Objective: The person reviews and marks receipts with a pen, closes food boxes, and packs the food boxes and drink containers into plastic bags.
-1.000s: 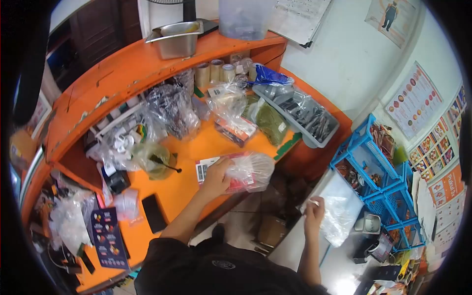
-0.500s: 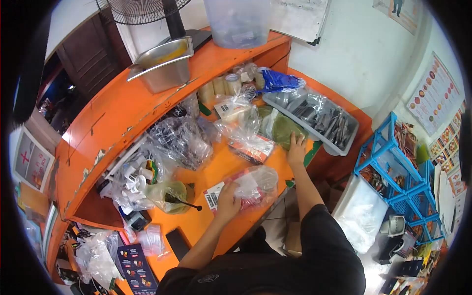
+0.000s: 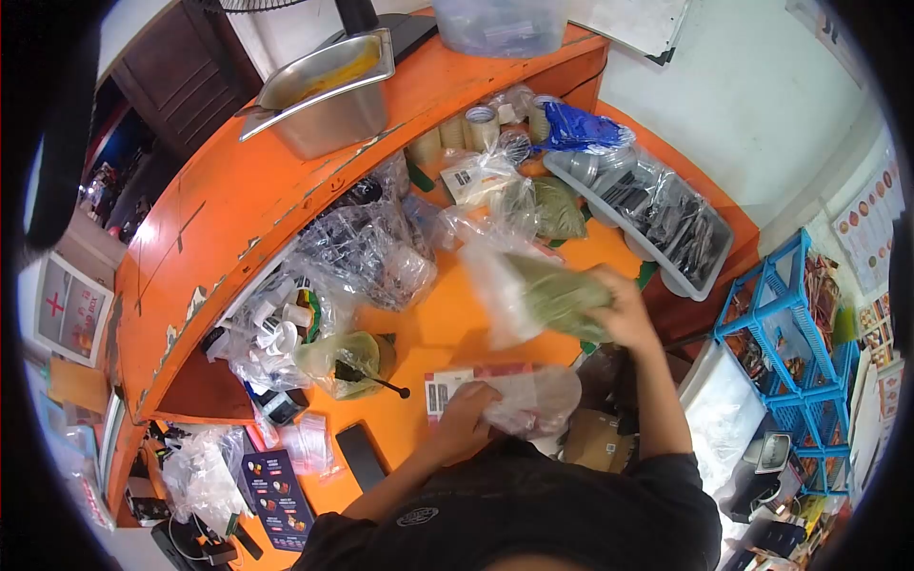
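Near the front edge of the orange desk [image 3: 405, 328], my left hand [image 3: 468, 419] is closed on a clear plastic bag [image 3: 545, 400], over a pink and white packet [image 3: 443, 388]. My right hand [image 3: 624, 309] grips a bag of green stuff [image 3: 552, 293] by its right end, raised above the desk and blurred by motion. Behind it, another green bag [image 3: 559, 207] lies beside the grey tray of packed black cutlery [image 3: 662, 219]. An open bag with a black-handled utensil [image 3: 347, 366] stands left of my left hand.
A metal pan [image 3: 328, 105] sits on the upper ledge. Crumpled clear bags [image 3: 371, 252] fill the shelf. A black phone [image 3: 361, 457] and a dark menu card [image 3: 276, 495] lie at the lower left. Blue stacked baskets [image 3: 785, 328] are at the right.
My right hand has picked up a green bag from beside the tray and brought it forward over the desk. My left hand and the clear bag appear lower in the view.
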Available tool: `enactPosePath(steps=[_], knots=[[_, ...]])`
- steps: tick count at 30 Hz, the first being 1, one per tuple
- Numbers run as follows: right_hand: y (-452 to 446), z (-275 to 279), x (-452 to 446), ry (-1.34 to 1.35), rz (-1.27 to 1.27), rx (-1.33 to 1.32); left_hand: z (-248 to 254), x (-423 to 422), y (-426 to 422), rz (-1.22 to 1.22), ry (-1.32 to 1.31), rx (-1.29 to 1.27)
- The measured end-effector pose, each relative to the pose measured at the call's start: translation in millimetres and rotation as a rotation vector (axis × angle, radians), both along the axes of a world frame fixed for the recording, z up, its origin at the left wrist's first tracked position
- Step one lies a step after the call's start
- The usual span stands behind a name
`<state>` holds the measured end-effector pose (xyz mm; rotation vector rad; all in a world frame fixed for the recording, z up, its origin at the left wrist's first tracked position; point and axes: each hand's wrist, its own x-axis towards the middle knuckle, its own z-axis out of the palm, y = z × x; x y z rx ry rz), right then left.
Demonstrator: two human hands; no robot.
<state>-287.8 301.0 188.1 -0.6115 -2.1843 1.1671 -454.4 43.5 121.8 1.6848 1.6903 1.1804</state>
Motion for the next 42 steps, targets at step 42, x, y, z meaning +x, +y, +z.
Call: enactPosePath(steps=[42], knots=[[-50, -61, -83, -0.041, 0.226, 0.548, -22, 0, 3, 0.019, -0.099, -0.028]])
